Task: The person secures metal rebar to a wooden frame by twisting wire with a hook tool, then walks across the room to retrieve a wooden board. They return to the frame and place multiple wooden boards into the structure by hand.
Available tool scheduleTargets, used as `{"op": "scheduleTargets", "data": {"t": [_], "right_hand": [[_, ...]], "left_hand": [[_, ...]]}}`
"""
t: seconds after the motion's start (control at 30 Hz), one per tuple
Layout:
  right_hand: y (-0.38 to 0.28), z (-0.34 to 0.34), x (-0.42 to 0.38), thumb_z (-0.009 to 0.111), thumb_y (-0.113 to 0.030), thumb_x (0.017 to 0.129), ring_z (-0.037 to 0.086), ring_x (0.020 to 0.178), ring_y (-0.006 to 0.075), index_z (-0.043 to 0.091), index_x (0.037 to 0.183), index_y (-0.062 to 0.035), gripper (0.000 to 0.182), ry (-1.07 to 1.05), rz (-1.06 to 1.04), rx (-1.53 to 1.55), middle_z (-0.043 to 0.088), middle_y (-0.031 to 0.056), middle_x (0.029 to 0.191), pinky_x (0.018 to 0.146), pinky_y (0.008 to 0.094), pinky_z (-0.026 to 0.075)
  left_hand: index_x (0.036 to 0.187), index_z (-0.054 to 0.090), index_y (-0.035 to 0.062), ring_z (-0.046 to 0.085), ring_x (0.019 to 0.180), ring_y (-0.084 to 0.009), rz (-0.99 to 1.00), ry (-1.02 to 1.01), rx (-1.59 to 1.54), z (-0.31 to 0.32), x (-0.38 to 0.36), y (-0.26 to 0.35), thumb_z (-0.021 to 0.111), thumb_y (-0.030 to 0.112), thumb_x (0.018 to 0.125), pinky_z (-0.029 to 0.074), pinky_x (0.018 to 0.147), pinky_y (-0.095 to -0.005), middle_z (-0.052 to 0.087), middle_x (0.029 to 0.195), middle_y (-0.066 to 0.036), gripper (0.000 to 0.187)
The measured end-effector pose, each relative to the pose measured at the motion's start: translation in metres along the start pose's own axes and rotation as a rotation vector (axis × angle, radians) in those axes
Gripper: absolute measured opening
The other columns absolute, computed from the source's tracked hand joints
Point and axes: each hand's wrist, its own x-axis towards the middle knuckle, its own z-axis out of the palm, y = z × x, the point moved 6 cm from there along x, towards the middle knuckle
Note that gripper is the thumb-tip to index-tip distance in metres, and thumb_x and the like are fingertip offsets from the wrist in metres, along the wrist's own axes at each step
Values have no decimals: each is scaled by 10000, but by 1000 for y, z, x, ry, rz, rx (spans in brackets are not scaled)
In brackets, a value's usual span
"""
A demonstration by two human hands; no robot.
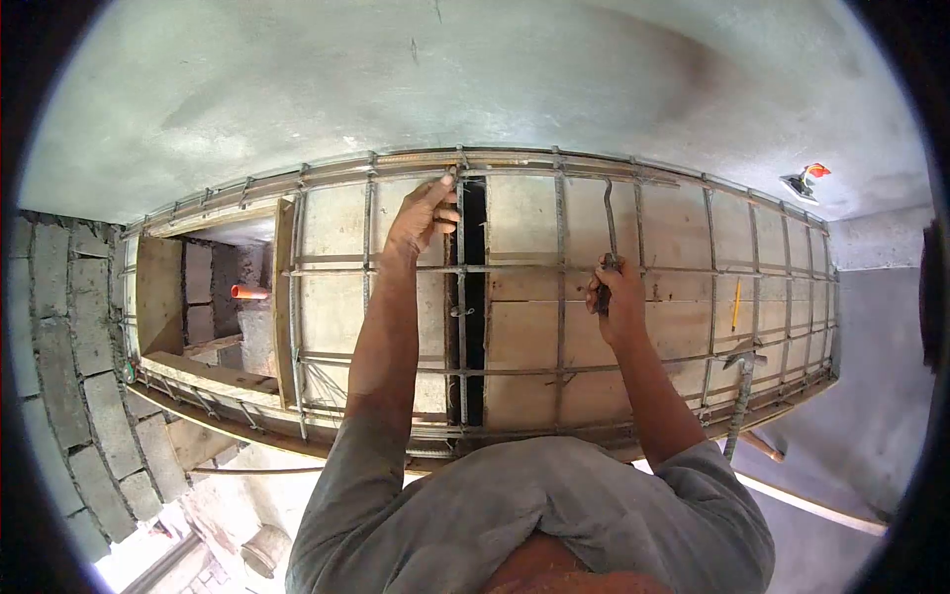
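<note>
The right hand (616, 289) grasps the bent rod (611, 220) low, over the formwork (524, 337), right of centre; it looks light, stiff, best held there. At the far edge, the left hand (424, 213) meets rebar (560, 268), its grip unclear.

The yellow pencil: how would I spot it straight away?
Start at the big grid of metal bars over pale boards. In the picture, look right of the person's right hand, just above the hammer. The pencil is the short, thin stick there, set apart by its bright yellow against dull bars.
</note>
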Motion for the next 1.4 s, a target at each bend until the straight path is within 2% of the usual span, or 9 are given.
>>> {"op": "scheduleTargets", "data": {"t": [0.5,0.6,0.67,0.93,1.0,1.17,1.23,1.33,1.4], "right_hand": [[26,1,-14,579,-168,876,539,536,127,539,967,-73,137,-55,-25,-96,560,34,682,450,272,423],[24,-2,-21,569,-153,881,541,536,126,537,970,-67,128,-66,-42,-98,561,36,682,452,274,428],[14,-4,-36,567,-148,880,542,539,124,536,974,-65,129,-75,-72,-119,563,38,686,455,277,431],[2,-72,-120,579,-159,892,526,526,134,521,929,-54,126,77,-61,98,551,45,665,463,286,427],[9,-85,-133,579,-169,897,527,542,132,526,941,-59,130,45,-56,131,547,39,671,474,288,430],[22,-75,-157,582,-196,910,520,567,129,533,949,-72,139,-51,-25,117,537,26,683,494,289,427],[15,-52,-171,583,-199,927,485,548,105,544,934,-93,113,-158,-85,131,493,-8,653,510,275,421],[23,-37,-189,569,-177,936,486,556,104,543,944,-93,88,-181,-99,119,500,-9,683,535,271,430],[34,-30,-202,571,-168,937,492,566,105,539,963,-90,88,-192,-71,184,508,-3,708,510,273,427]], "left_hand": [[1027,646,9,572,551,-97,0,184,439,24,2,17,761,371,808,433,381,-222,585,761,-43,438],[1013,633,-30,659,714,-362,569,338,1037,24,20,9,654,398,851,522,620,-422,658,847,-207,458],[1052,614,-35,633,834,-459,509,712,1263,34,23,-7,604,421,862,499,741,-490,653,905,-267,494],[1049,599,-48,647,732,-344,697,770,1164,44,-47,14,683,377,839,506,706,-420,655,824,-186,481],[1020,624,-44,608,658,-208,537,130,344,106,-131,42,668,313,865,487,643,-337,613,724,-116,392],[758,612,-1,524,456,-180,853,-354,0,196,-390,106,580,318,918,441,424,-324,556,591,-93,359],[675,432,29,476,379,-263,782,-1438,-323,246,-466,132,512,269,967,352,312,-386,530,563,-175,387],[1019,468,111,434,359,-194,773,-1399,-201,273,-533,155,591,442,878,347,308,-350,567,590,-99,381],[1363,504,193,392,340,-125,758,-1399,-80,275,-563,161,671,616,788,341,303,-314,604,616,-24,733]]}}
